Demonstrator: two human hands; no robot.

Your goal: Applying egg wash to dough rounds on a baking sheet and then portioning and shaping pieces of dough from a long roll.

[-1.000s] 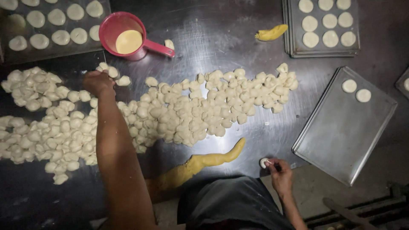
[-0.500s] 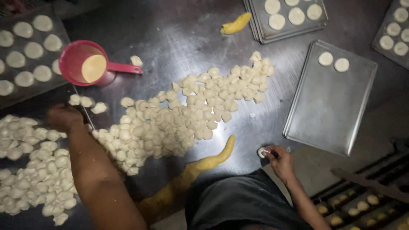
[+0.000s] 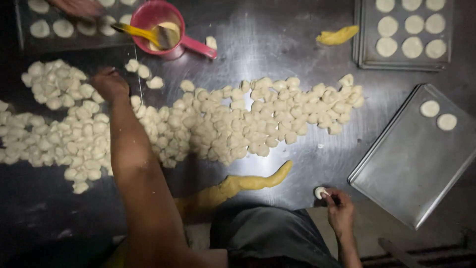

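Head view | left hand (image 3: 110,83) curled over dough pieces (image 3: 223,124) spreading rightward | right hand (image 3: 338,206) pinching dough ball (image 3: 321,192) at fingertips

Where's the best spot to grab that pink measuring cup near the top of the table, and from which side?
Probably by the pink cup's straight handle, which sticks out toward the lower right over bare steel. Come from that side, wrapping fingers around the handle. A yellow spatula rests across the rim on the left, and filling sits inside, so keep the cup level.
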